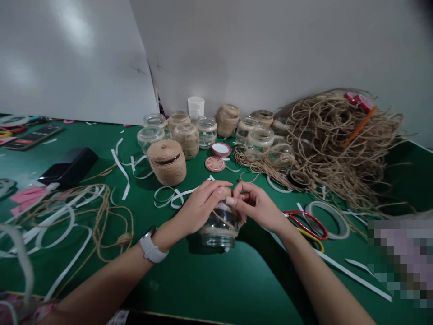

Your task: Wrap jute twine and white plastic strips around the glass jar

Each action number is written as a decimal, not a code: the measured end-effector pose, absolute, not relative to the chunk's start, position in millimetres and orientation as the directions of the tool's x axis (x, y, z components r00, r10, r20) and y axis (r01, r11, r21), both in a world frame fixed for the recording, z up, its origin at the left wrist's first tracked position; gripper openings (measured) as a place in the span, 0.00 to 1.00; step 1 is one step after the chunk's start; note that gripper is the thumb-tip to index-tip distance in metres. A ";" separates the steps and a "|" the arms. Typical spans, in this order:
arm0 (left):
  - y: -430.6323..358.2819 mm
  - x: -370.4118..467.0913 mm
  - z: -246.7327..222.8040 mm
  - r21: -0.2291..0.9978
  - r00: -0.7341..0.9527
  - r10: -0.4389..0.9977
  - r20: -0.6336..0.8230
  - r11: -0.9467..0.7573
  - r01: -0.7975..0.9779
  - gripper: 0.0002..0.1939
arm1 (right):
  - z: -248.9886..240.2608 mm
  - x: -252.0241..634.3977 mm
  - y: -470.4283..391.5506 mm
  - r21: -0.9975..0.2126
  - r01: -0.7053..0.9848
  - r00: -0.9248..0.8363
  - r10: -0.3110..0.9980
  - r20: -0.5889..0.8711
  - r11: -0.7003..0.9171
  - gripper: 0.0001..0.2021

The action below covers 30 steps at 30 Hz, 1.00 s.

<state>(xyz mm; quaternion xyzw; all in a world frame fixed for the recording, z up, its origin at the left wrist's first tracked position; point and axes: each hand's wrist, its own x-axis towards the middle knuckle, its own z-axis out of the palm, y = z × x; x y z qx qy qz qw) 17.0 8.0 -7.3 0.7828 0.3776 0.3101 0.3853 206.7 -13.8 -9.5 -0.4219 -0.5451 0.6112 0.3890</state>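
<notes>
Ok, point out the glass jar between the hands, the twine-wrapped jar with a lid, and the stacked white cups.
Held glass jar [218,224]: head view, on its glass side.
Twine-wrapped lidded jar [169,170]: head view, on its wrapped body.
Stacked white cups [196,108]: head view, on the middle of the stack.

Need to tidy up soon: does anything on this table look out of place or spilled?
Mostly clutter: on the right, the brown cord sprawls in a tangled heap beside the glass jars, and white strips lie scattered loose across the green table. No spill shows.
</notes>
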 end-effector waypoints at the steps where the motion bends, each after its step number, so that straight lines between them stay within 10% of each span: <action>1: 8.0 17.1 -7.2 0.837 0.525 0.828 0.196 -0.420 0.350 0.18 | -10.1 206.8 -13.5 -0.994 -0.023 -0.344 0.935 -0.092 -0.106 0.22; 30: 7.2 17.0 -6.9 0.844 0.517 0.836 0.185 -0.404 0.352 0.18 | -7.4 205.0 -16.3 -0.997 0.011 -0.327 0.942 -0.080 -0.081 0.21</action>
